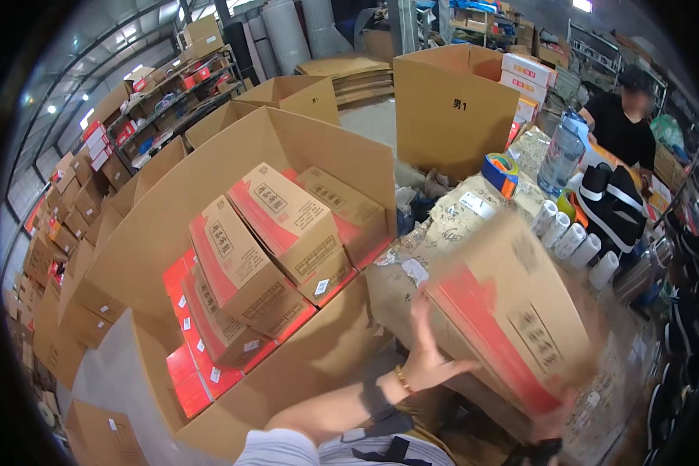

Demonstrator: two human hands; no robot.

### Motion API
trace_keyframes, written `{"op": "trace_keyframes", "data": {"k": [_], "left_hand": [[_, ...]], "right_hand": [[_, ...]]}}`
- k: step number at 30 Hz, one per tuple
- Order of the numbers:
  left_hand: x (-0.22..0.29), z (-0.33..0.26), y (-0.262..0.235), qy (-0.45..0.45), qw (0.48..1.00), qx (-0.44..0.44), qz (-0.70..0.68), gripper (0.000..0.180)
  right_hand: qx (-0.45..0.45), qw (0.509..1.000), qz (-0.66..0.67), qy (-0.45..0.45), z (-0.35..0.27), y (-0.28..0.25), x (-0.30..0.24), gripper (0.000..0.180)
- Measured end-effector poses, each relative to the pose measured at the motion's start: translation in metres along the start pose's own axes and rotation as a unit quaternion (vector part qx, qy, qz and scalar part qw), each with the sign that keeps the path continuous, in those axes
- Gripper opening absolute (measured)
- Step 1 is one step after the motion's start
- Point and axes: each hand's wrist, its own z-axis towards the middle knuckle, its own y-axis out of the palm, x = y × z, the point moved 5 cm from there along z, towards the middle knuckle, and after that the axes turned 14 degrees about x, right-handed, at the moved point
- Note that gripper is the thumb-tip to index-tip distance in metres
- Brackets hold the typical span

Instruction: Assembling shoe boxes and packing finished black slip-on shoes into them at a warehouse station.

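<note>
Head view: left grip point(433, 359) is resting open, fingers spread, along near-left side of brown-and-red carton point(512, 299). Carton is slanting just right of it, by counter point(598, 408), long axis running far-left to near-right. Right grip point(551, 427) is showing blurred at near end; closing undeterminable. Both seem equally near.

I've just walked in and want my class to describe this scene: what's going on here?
A person holds a tilted brown-and-red box beside a cluttered table. The left hand is at its left side, the right hand, blurred, at its near lower end. To the left, an open carton holds similar boxes above red ones. Another person in black is across the table.
</note>
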Motion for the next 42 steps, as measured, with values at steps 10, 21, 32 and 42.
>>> {"op": "trace_keyframes", "data": {"k": [10, 21, 32, 42], "left_hand": [[0.053, 0.051, -0.31, -0.198, 0.914, 0.327, -0.137, 0.063], [0.01, 0.118, -0.413, -0.348, 0.846, 0.39, -0.109, 0.048], [0.082, 0.075, -0.297, 0.211, 0.831, 0.216, 0.467, 0.039], [-0.084, -0.031, 0.008, -0.168, 0.898, -0.251, 0.319, 0.068]], "right_hand": [[-0.466, 0.841, -0.269, -0.051, -0.066, 0.225, 0.141, 0.071], [-0.243, 0.903, -0.356, 0.013, -0.038, 0.12, 0.116, 0.03], [0.152, 0.923, -0.335, -0.116, -0.03, -0.07, -0.058, 0.02], [0.161, 0.623, -0.69, -0.332, -0.044, -0.04, -0.047, 0.093]]}}
